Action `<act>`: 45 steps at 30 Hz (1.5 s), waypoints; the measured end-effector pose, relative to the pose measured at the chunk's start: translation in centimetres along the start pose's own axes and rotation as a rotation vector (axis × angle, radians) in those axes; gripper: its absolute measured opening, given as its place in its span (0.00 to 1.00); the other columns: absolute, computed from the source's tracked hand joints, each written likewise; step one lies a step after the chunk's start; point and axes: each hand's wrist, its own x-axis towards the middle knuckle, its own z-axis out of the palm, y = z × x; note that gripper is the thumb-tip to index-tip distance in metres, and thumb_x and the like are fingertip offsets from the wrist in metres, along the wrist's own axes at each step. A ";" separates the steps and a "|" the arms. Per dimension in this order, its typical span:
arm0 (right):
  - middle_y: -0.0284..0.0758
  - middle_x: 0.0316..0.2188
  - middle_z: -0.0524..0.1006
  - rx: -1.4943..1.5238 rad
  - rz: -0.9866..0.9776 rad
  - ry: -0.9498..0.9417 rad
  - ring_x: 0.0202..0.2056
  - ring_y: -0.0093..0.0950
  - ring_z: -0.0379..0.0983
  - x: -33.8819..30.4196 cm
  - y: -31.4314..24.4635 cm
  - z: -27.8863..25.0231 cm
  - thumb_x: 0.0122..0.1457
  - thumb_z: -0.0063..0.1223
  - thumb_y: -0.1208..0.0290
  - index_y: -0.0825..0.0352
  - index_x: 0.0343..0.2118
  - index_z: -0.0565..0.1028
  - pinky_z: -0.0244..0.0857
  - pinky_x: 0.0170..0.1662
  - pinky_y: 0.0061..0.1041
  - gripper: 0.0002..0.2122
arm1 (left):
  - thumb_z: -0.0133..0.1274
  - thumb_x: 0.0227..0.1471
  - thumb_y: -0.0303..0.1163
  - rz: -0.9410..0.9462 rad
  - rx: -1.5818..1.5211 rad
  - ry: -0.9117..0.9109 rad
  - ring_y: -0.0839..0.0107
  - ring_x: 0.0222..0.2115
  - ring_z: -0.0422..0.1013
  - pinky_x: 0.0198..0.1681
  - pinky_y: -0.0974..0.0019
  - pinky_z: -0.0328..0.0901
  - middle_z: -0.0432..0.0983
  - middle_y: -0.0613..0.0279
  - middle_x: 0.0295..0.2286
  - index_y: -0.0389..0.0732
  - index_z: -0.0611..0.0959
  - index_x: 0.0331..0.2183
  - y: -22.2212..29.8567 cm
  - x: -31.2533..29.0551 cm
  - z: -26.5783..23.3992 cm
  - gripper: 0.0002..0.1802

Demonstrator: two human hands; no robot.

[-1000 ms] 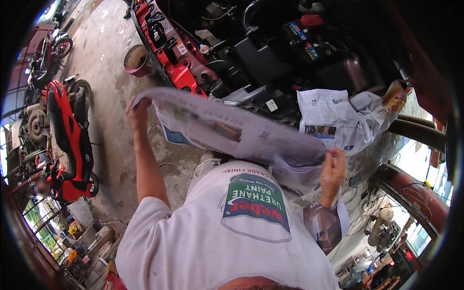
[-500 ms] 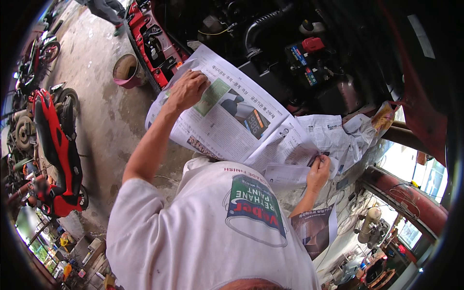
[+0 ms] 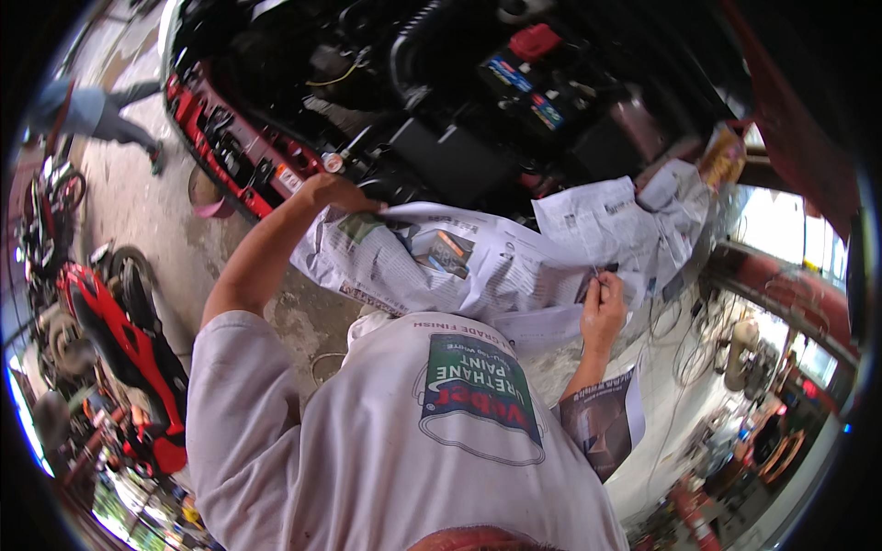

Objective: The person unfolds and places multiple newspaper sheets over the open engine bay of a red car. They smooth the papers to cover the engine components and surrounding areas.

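Your newspaper [image 3: 514, 268] just buckled (less flat now). Left hand [image 3: 338, 191] grips at 10 o'clock, right hand [image 3: 603, 310] at 3.

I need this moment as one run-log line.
left hand: at upper edge of newspaper sheet, grip unclear | right hand: gripping sheet's right part | nearby: crumpled newspaper, car battery

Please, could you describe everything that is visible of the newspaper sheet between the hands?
The newspaper sheet looks like thin whitish paper with dark print, a green block and a picture with orange. Wavy and creased, it spreads between the shirt and engine bay. The left grip meets its upper left edge; the right grip pinches its right end.
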 end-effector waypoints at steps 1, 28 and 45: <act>0.38 0.28 0.81 0.013 0.027 0.007 0.27 0.38 0.78 0.0 -0.6 -0.1 0.63 0.58 0.73 0.65 0.44 0.75 0.70 0.34 0.32 0.08 | 0.33 0.57 0.78 0.033 0.003 -0.087 0.49 0.55 0.73 0.61 0.53 0.63 0.80 0.49 0.50 0.41 0.86 0.49 0.3 1.4 -0.3 0.51; 0.34 0.26 0.82 0.143 -0.034 0.058 0.27 0.39 0.81 0.1 0.2 0.2 0.62 0.59 0.67 0.56 0.39 0.77 0.71 0.31 0.38 0.05 | 0.52 0.53 0.25 0.545 0.677 0.970 0.64 0.20 0.76 0.21 0.62 0.70 0.80 0.60 0.30 0.44 0.68 0.66 6.8 3.3 7.9 0.38; 0.33 0.19 0.77 0.238 -0.273 -0.003 0.20 0.36 0.76 -0.2 1.9 -1.0 0.62 0.60 0.70 0.60 0.60 0.72 0.69 0.27 0.32 0.22 | 0.31 0.65 0.68 -0.297 0.081 0.413 0.54 0.58 0.72 0.63 0.33 0.53 0.79 0.53 0.52 0.50 0.84 0.53 4.8 -1.3 5.3 0.40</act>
